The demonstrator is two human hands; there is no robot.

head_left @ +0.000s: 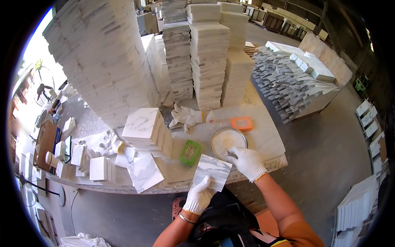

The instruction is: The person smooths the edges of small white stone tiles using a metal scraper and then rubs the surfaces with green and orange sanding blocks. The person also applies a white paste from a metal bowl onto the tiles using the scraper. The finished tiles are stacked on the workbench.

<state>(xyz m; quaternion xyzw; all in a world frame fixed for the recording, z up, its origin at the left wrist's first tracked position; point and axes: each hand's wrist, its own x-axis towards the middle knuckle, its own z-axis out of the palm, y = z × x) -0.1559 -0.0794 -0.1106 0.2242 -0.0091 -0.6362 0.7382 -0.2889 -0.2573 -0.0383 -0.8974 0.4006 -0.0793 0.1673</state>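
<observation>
My left hand (198, 195), in a white knit glove, grips a square white marble tile (213, 168) with grey veins by its near edge, thumb on top. My right hand (247, 163), also gloved, is at the near right rim of a round metal-rimmed dish (215, 149) with pale contents. Its fingers are bent together close to the tile's far right corner; whatever is between them is hidden. A green box (190, 152) lies left of the dish, and an orange box (241, 124) sits just beyond it.
A neat stack of tiles (144, 127) and a loose tile (145, 173) are on the table at left. Spare gloves (186, 117) lie behind. Tall tile stacks (210, 61) rise at the back. A loaded pallet of marble strips (288, 78) stands at right; more slabs (358, 201) lean beyond.
</observation>
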